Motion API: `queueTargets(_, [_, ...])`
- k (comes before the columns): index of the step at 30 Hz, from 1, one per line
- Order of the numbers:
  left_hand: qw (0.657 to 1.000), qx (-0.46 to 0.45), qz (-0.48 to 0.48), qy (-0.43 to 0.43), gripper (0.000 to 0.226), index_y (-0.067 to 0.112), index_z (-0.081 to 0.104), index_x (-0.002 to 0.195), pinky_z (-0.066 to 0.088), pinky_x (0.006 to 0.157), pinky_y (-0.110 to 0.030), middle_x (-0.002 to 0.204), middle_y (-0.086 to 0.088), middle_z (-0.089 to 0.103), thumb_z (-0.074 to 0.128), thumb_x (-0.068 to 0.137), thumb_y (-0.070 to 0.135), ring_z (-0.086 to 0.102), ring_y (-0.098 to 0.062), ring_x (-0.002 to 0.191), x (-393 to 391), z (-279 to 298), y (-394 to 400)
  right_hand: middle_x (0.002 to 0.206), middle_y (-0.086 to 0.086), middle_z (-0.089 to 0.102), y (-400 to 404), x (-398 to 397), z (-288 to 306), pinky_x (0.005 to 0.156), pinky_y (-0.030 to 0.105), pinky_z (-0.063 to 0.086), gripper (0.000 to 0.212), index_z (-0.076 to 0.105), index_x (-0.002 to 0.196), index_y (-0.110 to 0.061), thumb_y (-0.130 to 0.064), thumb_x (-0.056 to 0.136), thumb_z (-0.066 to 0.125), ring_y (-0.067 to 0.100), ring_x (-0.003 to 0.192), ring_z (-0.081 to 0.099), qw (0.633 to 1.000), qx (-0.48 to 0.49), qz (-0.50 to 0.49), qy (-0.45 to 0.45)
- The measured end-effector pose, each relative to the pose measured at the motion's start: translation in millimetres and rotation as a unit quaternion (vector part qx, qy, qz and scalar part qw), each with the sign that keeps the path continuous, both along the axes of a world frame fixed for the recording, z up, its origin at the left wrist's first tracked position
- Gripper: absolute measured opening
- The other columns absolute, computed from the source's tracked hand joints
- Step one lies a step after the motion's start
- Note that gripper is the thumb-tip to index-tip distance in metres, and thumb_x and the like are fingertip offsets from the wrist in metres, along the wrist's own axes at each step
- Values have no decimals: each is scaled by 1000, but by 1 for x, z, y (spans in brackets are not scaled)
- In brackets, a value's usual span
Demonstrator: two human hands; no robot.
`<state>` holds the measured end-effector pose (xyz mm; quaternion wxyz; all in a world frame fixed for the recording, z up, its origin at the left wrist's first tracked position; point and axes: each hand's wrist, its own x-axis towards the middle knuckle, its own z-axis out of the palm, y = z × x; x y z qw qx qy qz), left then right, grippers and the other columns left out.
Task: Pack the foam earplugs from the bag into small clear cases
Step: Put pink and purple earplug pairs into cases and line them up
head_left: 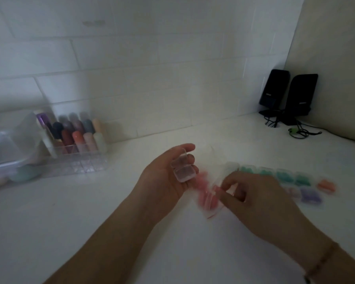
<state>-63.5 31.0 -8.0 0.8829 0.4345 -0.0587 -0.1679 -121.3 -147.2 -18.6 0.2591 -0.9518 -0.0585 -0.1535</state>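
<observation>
My left hand (168,177) lies palm up above the white table and cradles a small clear case (182,168), opened flat, in its curled fingers. Just right of it lies a clear bag (208,194) with several pink foam earplugs inside, blurred. My right hand (252,196) hovers at the bag's right end with fingers bent and pinching; what it pinches is too blurred to tell. Behind that hand runs a row of small cases with teal earplugs (285,176). A case with purple earplugs (310,194) and one with orange earplugs (326,186) lie beside them.
A clear organiser (78,160) with several coloured tubes stands at the back left, next to a lidded plastic box (6,152). Two black speakers (287,95) with cables sit in the far right corner. A tiled wall runs along the back.
</observation>
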Motion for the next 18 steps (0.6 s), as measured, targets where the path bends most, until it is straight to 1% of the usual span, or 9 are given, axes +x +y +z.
queueTargets(3, [1000,-11,-4,-11,24,3,61,100,41,62,-34,79,-9,45,55,82,17,52,-22,63,-3,1,-1,58,-1,67,-12,-1,19,47,16,40,19,63,69,-17,-27,79,75,5,43,58,978,207,24,25])
queueTargets(5, [999,-27,-8,-27,21,5,61,96,40,66,-34,79,-9,51,56,81,20,53,-24,69,-4,1,-1,55,11,64,-17,0,24,42,25,43,18,60,73,-2,-8,72,77,18,42,55,920,385,63,37])
queueTargets(8, [997,-35,-26,-57,19,8,61,96,43,69,-34,84,-9,55,54,86,23,56,-25,76,-8,-1,-4,59,14,54,-14,5,21,44,23,39,31,65,76,-5,-20,57,85,18,47,44,832,536,133,53])
queueTargets(9, [997,-32,-29,-63,19,8,61,97,44,70,-34,85,-9,56,53,88,23,56,-25,77,-9,-3,-6,64,13,56,-10,6,18,47,23,39,39,68,77,-9,-28,51,89,17,52,46,819,551,148,56])
queueTargets(11, [996,-16,-28,-78,19,7,60,99,44,70,-35,88,-10,56,49,93,22,56,-25,79,-11,-4,-9,77,11,67,-2,6,13,53,24,43,38,71,79,-15,-34,51,89,19,60,54,831,534,151,44])
queueTargets(13, [995,3,-26,-100,20,6,59,101,44,72,-40,91,-13,54,50,94,21,55,-28,80,-12,-5,-11,86,11,72,7,3,14,53,26,45,17,72,80,-17,-19,63,76,25,65,60,838,517,173,8])
queueTargets(15, [992,5,-37,-117,25,4,56,106,40,76,-45,95,-17,51,48,93,24,52,-32,82,-14,-6,-14,84,10,73,17,-1,16,52,23,47,16,74,85,-18,-11,72,69,24,63,63,848,490,200,-32])
queueTargets(17, [991,11,-40,-125,24,5,53,110,41,75,-39,91,-13,55,45,97,23,54,-26,81,-17,-6,-14,81,-4,72,23,-4,13,52,13,44,19,74,94,-27,-16,79,71,10,56,60,899,395,167,-86])
queueTargets(18, [991,12,-42,-127,23,5,53,111,44,73,-32,87,-10,58,43,99,22,57,-21,80,-18,-6,-14,82,-12,70,24,-4,11,53,8,40,19,72,100,-33,-24,83,72,8,58,58,938,296,131,-122])
